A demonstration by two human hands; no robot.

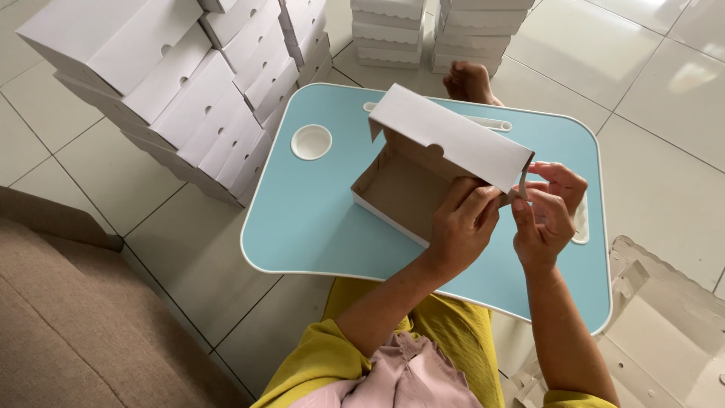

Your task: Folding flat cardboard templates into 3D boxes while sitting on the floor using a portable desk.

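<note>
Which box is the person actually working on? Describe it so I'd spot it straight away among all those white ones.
Find the light blue lap table in the middle of the tiled floor. On it sits one cardboard box, held at its near right corner by the left hand and right hand. Unlike the closed white boxes stacked beside the table, it is open, showing its brown inside with the lid raised.

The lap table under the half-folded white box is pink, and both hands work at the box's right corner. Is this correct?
Not quite. The head view shows the lap table is light blue with a white rim, not pink. The rest holds: the left hand and right hand work at the right corner of the half-folded white box.
</note>
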